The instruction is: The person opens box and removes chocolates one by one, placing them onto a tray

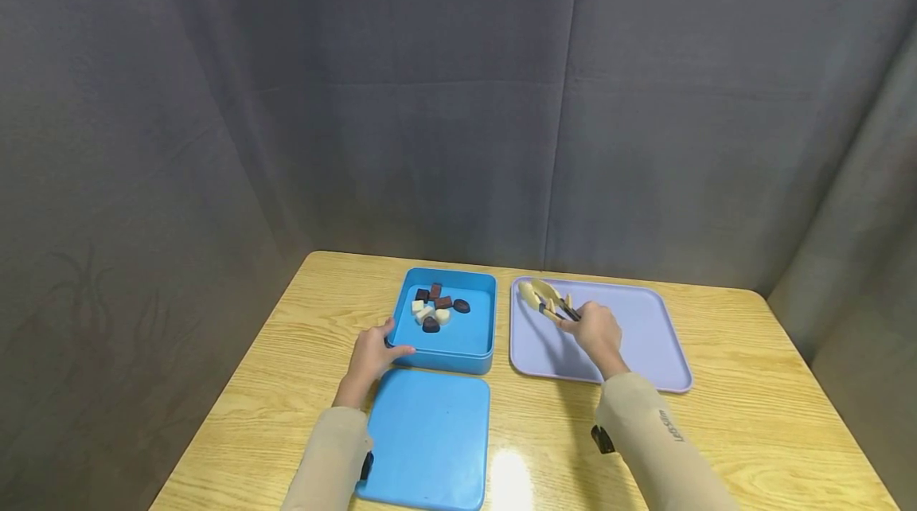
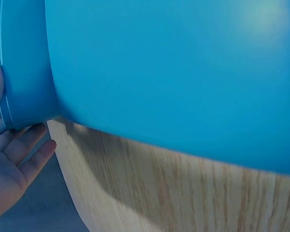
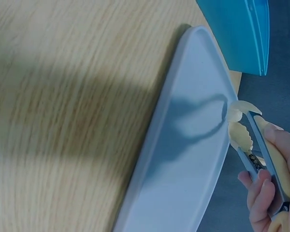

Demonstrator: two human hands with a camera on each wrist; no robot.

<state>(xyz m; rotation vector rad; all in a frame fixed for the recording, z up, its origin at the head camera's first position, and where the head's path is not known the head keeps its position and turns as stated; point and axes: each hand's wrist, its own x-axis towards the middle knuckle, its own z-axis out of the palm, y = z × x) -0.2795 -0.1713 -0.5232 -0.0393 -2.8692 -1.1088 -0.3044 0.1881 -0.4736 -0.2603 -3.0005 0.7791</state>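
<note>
We rest our left hand (image 1: 371,358) with relaxed fingers against the near left corner of the open blue box (image 1: 473,348), which sits on the wooden table (image 1: 752,384) and holds a small heap of dark and white chocolates (image 1: 437,307). Our right hand (image 1: 596,333) grasps a pair of cream tongs (image 1: 546,298) over the far left part of the lavender tray (image 1: 645,336), just beside the box. The blue lid (image 1: 430,439) lies flat in front of the box.

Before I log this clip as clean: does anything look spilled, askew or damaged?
Nothing stands out. The chocolates lie inside the blue box, its lid flat in front, and the tongs are over the lilac tray.
</note>
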